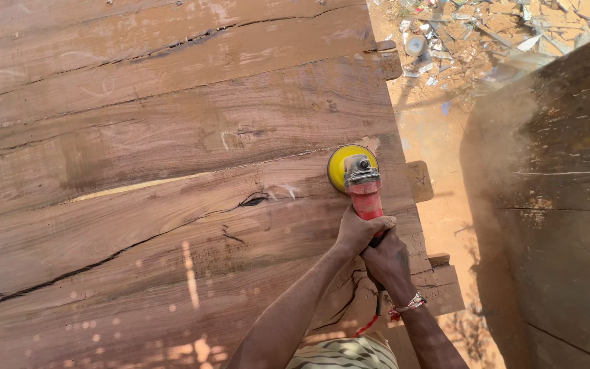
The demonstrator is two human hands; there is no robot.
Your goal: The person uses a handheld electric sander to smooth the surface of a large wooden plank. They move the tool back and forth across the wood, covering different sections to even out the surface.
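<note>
Near right edge of big wooden slab (158, 178), red angle grinder (364, 195) sits with yellow disc (343, 160) flat on wood. Left hand (360, 231) and right hand (387, 260) both wrapped around grinder body, fingers curled tight on it. Dust cloud (507, 123) drifting off right side over dirt ground (438, 137).

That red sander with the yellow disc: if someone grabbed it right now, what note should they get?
Left hand grips the red angle grinder nearer its head; right hand grips the body behind it.
The yellow sanding disc sits on the big wooden slab, near its right edge.
Dust drifts off to the right.
The slab shows long cracks; which parts are already sanded I cannot tell.
</note>
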